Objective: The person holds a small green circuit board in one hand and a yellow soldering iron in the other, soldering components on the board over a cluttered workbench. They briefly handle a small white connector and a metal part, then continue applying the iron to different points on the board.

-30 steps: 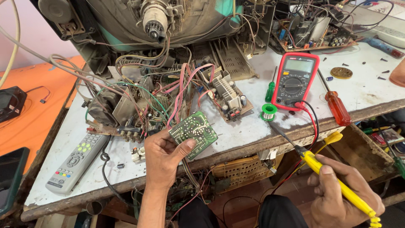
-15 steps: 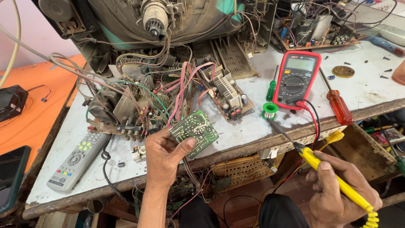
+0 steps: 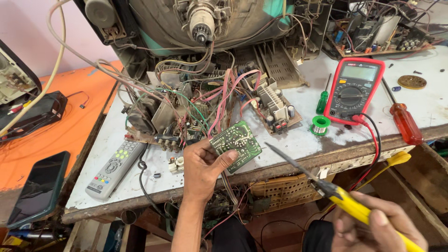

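My right hand (image 3: 373, 224) has brought the yellow soldering iron (image 3: 345, 200) up, tip nearer the green circuit board (image 3: 236, 143) pinched in my left hand (image 3: 203, 165) over the bench edge. Grimy white workbench (image 3: 298, 140), red multimeter (image 3: 354, 91), remote (image 3: 114, 168), orange table (image 3: 60, 135) beside.

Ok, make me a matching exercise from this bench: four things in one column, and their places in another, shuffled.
Things:
1. circuit board
2. soldering iron
3. remote control
4. solder spool

Places:
A. in the right hand
B. beside the red meter
C. in the left hand
D. flat on the bench, left of the left hand

Pairs: 1-C, 2-A, 3-D, 4-B
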Tool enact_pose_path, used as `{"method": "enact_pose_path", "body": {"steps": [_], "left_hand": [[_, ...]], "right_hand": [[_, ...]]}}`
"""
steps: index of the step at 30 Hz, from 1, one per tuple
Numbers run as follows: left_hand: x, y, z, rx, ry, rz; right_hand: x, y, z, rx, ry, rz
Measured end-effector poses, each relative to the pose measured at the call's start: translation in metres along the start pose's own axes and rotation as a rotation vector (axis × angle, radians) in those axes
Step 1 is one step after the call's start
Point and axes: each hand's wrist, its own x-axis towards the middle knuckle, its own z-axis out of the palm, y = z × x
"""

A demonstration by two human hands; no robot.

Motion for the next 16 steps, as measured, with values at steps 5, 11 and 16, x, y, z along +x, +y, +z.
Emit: {"method": "enact_pose_path", "body": {"steps": [5,11,16], "left_hand": [[0.001,0.002,0.002,-0.026,-0.008,0.019],[0.002,-0.001,0.0,-0.008,0.001,0.001],[0.001,-0.003,0.0,0.005,0.003,0.008]], "right_hand": [[-0.004,0.023,0.018,0.211,-0.067,0.004],[-0.001,0.028,0.019,0.198,-0.102,0.087],[0.001,0.03,0.022,0.166,-0.092,0.073]]}}
